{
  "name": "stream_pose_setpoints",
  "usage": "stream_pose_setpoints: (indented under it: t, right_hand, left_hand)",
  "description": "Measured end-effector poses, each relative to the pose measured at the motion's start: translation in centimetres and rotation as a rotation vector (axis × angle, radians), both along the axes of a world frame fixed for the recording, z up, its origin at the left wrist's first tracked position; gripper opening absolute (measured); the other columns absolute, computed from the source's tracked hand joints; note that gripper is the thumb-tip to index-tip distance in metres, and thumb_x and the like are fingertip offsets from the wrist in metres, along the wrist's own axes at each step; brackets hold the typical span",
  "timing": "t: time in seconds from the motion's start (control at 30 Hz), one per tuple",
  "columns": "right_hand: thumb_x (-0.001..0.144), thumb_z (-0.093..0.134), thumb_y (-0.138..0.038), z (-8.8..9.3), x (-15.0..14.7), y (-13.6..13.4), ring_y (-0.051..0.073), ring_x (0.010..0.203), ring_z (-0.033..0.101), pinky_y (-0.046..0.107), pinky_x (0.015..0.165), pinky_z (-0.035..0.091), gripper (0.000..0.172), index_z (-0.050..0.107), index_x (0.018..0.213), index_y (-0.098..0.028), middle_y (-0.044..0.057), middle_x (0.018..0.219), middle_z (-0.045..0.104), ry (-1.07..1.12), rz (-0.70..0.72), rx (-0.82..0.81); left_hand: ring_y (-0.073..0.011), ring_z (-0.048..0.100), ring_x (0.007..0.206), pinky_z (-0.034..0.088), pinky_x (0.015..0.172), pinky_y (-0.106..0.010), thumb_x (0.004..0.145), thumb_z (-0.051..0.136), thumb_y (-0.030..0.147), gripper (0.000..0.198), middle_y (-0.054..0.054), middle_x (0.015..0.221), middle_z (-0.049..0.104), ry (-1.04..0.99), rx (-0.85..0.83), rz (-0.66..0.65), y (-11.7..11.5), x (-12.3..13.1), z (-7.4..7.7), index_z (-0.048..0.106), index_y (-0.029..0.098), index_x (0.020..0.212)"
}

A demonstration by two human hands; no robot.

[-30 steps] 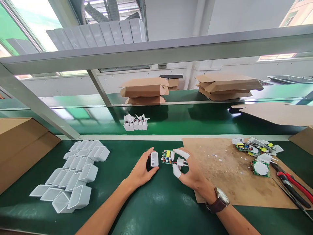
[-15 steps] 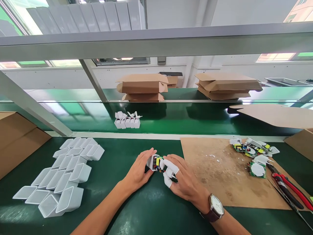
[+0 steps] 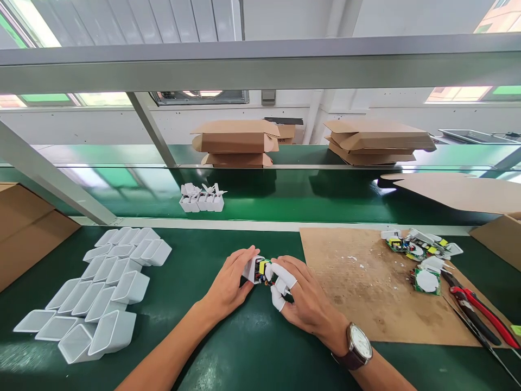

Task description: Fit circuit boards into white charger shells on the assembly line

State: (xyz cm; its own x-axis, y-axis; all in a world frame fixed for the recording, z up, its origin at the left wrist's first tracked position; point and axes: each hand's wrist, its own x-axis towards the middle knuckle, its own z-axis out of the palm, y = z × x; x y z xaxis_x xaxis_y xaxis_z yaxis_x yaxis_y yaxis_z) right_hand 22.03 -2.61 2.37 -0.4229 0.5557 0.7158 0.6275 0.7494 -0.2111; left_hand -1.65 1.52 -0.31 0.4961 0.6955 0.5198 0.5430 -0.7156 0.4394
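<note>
Near the middle of the green bench, my left hand [image 3: 231,278] is closed around a white plastic housing [image 3: 249,270] whose opening faces right. My right hand [image 3: 306,297], with white finger cots on the thumb and a finger, pinches a circuit board [image 3: 264,270] carrying yellow and dark parts. The board's left end is at the mouth of the housing, partly inside it as far as I can see. Fingers hide the board's right end. A watch [image 3: 359,345] is on my right wrist.
Rows of white housings [image 3: 110,279] lie at left. On a brown board [image 3: 345,293] at right are several circuit boards [image 3: 427,279], red-handled pliers [image 3: 480,312] and tweezers [image 3: 476,331]. White assemblies [image 3: 202,200] sit on the green strip behind, below cardboard boxes [image 3: 236,138] and a metal beam [image 3: 260,68].
The view has shifted slightly, so the surroundings sit a little higher and further left. Both hands keep the same hold on the housing and the circuit board.
</note>
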Motion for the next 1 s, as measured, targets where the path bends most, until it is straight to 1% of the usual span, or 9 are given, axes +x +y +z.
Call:
stream_pose_setpoints:
  t: [0.13,0.33,0.47,0.57,0.63,0.8,1.0]
  right_hand:
    - [0.089,0.053,-0.003,0.45,-0.09,0.00,0.032,0.127,0.061,0.054,0.098,0.061,0.067,0.036,0.152,-0.019,0.018,0.132,0.066,-0.009,-0.006,-0.016]
    - [0.088,0.052,-0.003,0.44,-0.09,0.15,0.031,0.127,0.062,0.053,0.100,0.060,0.069,0.036,0.153,-0.020,0.016,0.132,0.066,0.012,0.014,-0.053]
    - [0.089,0.052,-0.004,0.52,-0.07,0.20,0.031,0.127,0.060,0.053,0.100,0.060,0.067,0.037,0.152,-0.019,0.016,0.131,0.066,0.012,0.013,-0.060]
    - [0.091,0.049,-0.004,0.65,-0.09,0.25,0.030,0.124,0.062,0.052,0.097,0.062,0.062,0.039,0.150,-0.021,0.015,0.128,0.066,0.002,-0.002,-0.059]
    - [0.090,0.050,-0.004,0.65,-0.10,0.30,0.030,0.123,0.062,0.052,0.096,0.062,0.060,0.041,0.148,-0.020,0.015,0.127,0.066,0.003,-0.003,-0.063]
    - [0.089,0.050,-0.004,0.54,-0.02,0.35,0.031,0.123,0.061,0.053,0.096,0.062,0.057,0.045,0.143,-0.020,0.015,0.127,0.065,-0.016,-0.001,-0.059]
    - [0.086,0.051,-0.002,0.23,0.26,0.32,0.031,0.128,0.058,0.053,0.101,0.060,0.059,0.048,0.143,-0.016,0.017,0.130,0.065,-0.046,0.004,-0.077]
  left_hand:
    - [-0.0285,0.056,0.136,0.050,0.112,-0.052,0.093,0.057,0.010,0.079,-0.011,0.147,0.060,0.011,-0.003,0.005,-0.01,0.07,-0.01,0.020,0.030,0.160]
    - [-0.0303,0.057,0.135,0.049,0.112,-0.054,0.094,0.057,0.012,0.071,-0.014,0.144,0.061,0.017,-0.027,0.012,-0.08,0.13,-0.02,0.028,0.028,0.156]
    - [-0.0302,0.058,0.135,0.048,0.113,-0.055,0.094,0.058,0.013,0.070,-0.013,0.144,0.061,0.009,-0.038,0.008,-0.10,0.09,-0.07,0.029,0.029,0.155]
    - [-0.0299,0.057,0.135,0.048,0.113,-0.053,0.094,0.058,0.013,0.070,-0.013,0.144,0.061,0.009,-0.055,0.007,-0.13,0.11,-0.08,0.029,0.029,0.155]
    - [-0.0299,0.057,0.135,0.047,0.113,-0.053,0.094,0.058,0.013,0.070,-0.013,0.144,0.061,0.016,-0.068,0.007,-0.14,0.13,-0.12,0.028,0.029,0.156]
    - [-0.0295,0.057,0.133,0.048,0.111,-0.053,0.095,0.059,0.014,0.075,-0.012,0.142,0.062,0.005,-0.071,-0.003,-0.07,0.08,-0.26,0.022,0.030,0.159]
    - [-0.0297,0.057,0.133,0.048,0.110,-0.052,0.095,0.059,0.015,0.072,-0.013,0.143,0.061,-0.002,-0.050,-0.018,-0.03,0.02,-0.32,0.025,0.029,0.158]
